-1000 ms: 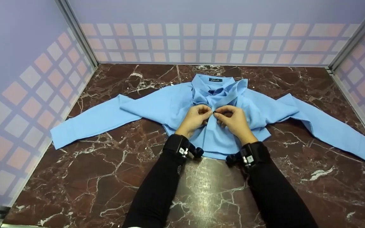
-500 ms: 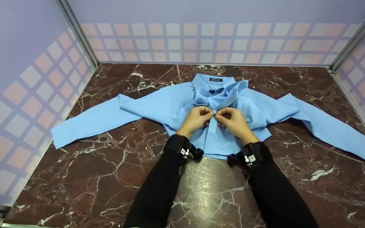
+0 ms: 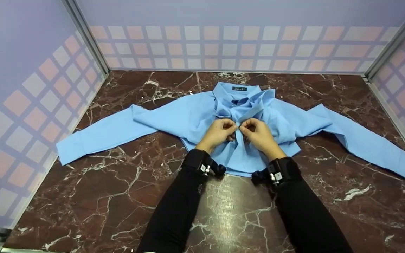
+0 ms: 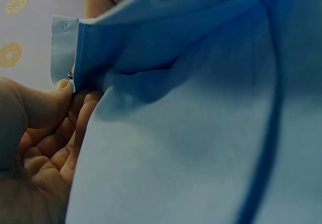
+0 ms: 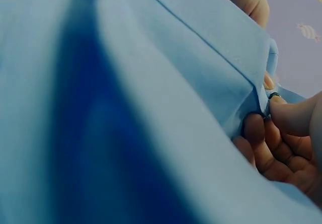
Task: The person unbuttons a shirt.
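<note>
A light blue long-sleeved shirt (image 3: 174,114) lies front up, its collar (image 3: 220,89) at the far side. At mid-chest my left hand (image 3: 217,133) pinches the front edge between thumb and forefinger. Right beside it, my right hand (image 3: 259,135) pinches the same strip of cloth, fingertips nearly meeting the left ones. A small dark button (image 5: 274,95) shows at my right thumb tip in the right wrist view. In the left wrist view the button (image 4: 70,74) peeks out above my left thumb. Whether it sits in a buttonhole cannot be told; fingers and cloth hide it.
The shirt's left-side sleeve (image 3: 104,137) and right-side sleeve (image 3: 374,147) spread outward over the dark red marbled tabletop (image 3: 118,196). Panels with pale squares (image 3: 230,49) stand behind and on both sides. Each forearm wears a black wrist camera (image 3: 202,163).
Both hands stay at the same spot on the shirt front, with small finger shifts. The dark button is less visible between the fingertips, and the cloth below them creases more.
</note>
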